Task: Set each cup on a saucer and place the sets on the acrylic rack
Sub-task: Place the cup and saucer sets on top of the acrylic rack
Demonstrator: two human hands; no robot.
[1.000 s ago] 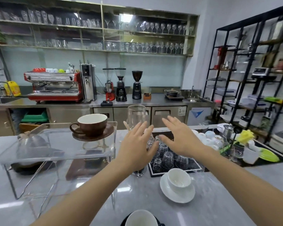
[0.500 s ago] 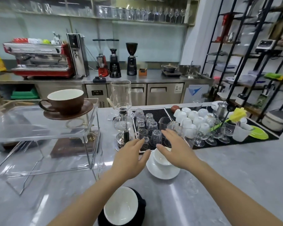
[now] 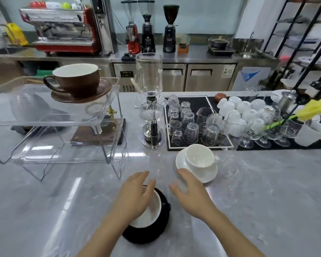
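Observation:
A brown cup (image 3: 78, 78) stands on its brown saucer (image 3: 102, 90) at the right end of the clear acrylic rack's (image 3: 44, 117) top shelf. On the grey counter a white cup (image 3: 200, 156) sits on a white saucer (image 3: 209, 173). Nearer to me a black cup with a white inside (image 3: 152, 212) rests on a black saucer (image 3: 156, 232). My left hand (image 3: 135, 195) hovers over the black cup, fingers apart. My right hand (image 3: 191, 191) is open just right of it, its fingertips near the white saucer's front edge.
A glass siphon brewer (image 3: 150, 101) stands between the rack and a black mat (image 3: 195, 104) of upturned glasses. White cups (image 3: 245, 110), stemmed glasses and a yellow flower (image 3: 313, 108) crowd the right. An espresso machine (image 3: 61, 28) and grinders line the back counter.
Both hands have drawn back toward me and lowered, from near the white cup set to the black cup set. The view has tilted downward.

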